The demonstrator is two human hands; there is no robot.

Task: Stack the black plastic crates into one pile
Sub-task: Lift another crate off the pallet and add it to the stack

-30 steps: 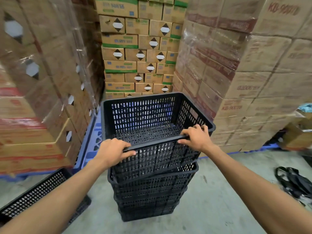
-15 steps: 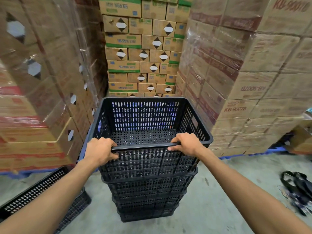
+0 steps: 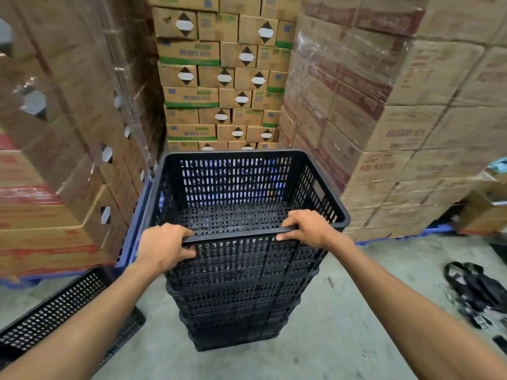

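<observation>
Crate [image 3: 233, 185] black, slotted walls, perforated floor, nested atop pile [image 3: 238, 311].

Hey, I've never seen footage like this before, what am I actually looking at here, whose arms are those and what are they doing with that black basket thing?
This is one picture from a wide-angle camera worn on a person's head, looking forward and down, so the two bare arms reaching in from the bottom are the wearer's own. No machine is involved.

The left hand and right hand each have a closed grip on the near rim of the top crate, a black plastic crate with slotted walls. It is empty and sits nested on a pile of crates of the same kind on the concrete floor.

Another black crate lies at lower left, not yet on the pile. Wrapped cardboard boxes are stacked all around, and a dark bag or straps lies on the floor at right.
</observation>
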